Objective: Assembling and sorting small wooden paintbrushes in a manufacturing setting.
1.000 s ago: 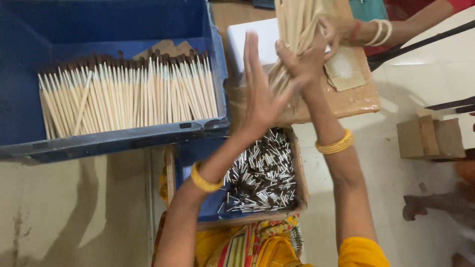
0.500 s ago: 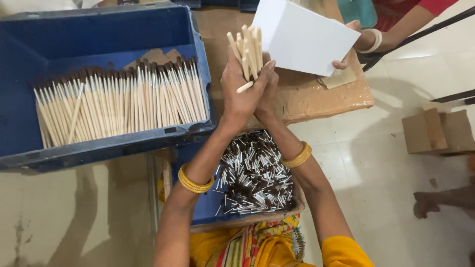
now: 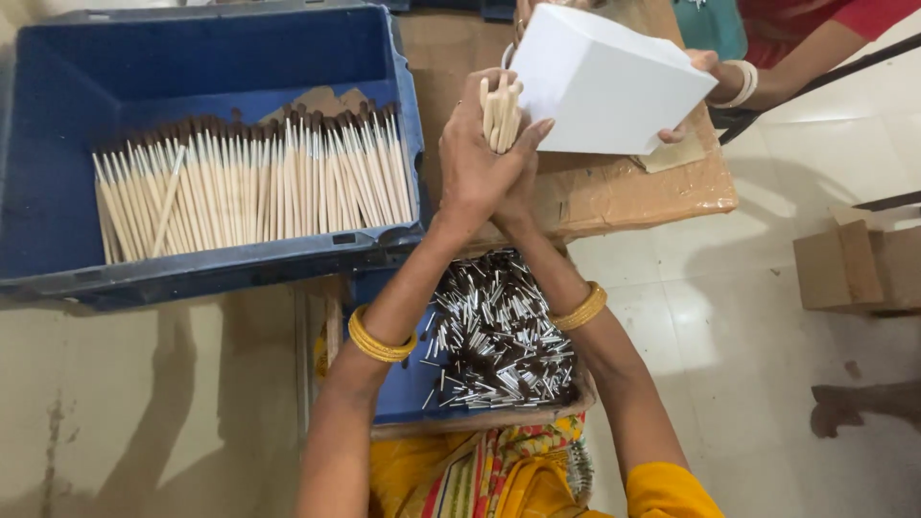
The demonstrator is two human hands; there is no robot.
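Note:
Both my hands are cupped together around a small bundle of pale wooden sticks, held upright above a cardboard-covered surface. My left hand wraps the bundle from the left; my right hand is mostly hidden behind it. Each wrist carries a gold bangle. Just right of the bundle, another person's hands hold a white box.
A blue crate at left holds a row of several brown-tipped sticks. Below my arms a smaller tray is full of dark-tipped sticks. Cardboard boxes sit on the pale floor at right.
My hands came down from a raised, spread position and closed together on the stick bundle. The other person's white box has moved in next to the bundle.

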